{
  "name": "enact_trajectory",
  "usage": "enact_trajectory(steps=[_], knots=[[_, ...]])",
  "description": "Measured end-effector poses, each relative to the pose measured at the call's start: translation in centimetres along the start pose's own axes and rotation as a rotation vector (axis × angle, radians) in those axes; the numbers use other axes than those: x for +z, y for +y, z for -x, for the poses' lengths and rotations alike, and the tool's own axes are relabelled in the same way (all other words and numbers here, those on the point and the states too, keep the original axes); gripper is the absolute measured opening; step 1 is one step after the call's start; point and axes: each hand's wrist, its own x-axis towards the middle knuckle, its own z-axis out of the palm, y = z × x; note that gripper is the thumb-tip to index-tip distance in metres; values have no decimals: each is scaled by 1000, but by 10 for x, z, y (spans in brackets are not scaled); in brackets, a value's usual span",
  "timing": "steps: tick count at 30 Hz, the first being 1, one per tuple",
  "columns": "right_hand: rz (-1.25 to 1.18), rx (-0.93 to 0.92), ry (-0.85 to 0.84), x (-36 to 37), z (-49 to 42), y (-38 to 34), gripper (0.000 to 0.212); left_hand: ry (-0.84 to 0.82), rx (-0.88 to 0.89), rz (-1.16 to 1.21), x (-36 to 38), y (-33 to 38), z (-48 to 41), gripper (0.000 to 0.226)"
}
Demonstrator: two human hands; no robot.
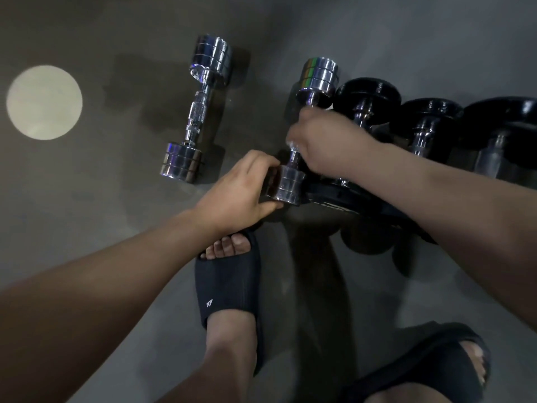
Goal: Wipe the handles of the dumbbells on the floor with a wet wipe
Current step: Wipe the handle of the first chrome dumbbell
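Your right hand [322, 141] curls round the handle of the smooth chrome dumbbell [318, 78], with a pale wet wipe [290, 141] edge at its fingers. Your left hand [241, 187] clamps its near cylindrical head. Left of it lies a knurled-handled second dumbbell [197, 109]; right of it, black round-headed dumbbells [366, 96].

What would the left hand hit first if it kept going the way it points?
The left hand meets the chrome dumbbell's near head at once; its fingers grip it. A black dumbbell lies just beyond, though depth is unclear.
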Motion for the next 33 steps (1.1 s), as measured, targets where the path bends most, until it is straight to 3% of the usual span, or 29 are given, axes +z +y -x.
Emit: enact_trajectory(steps=[3,9,15,22,24,28,33], knots=[[11,-105,-84,-3,6,-4,26,-3,-23,-14,1,-4,3,69],[-175,237,186,-7,-1,15,27,-113,-40,-8,5,-6,-1,91],[-409,341,377,0,33,19,23,-113,-84,20,7,7,-9,73],[-447,362,424,-1,32,21,23,-116,-72,-355,3,37,-16,51],[-431,356,419,0,30,21,23,-114,-124,-297,3,39,-17,54],[-439,355,427,3,30,21,22,-115,-377,-134,5,43,-16,92],[-448,381,422,7,33,20,23,-126,-573,-19,6,52,-26,79]])
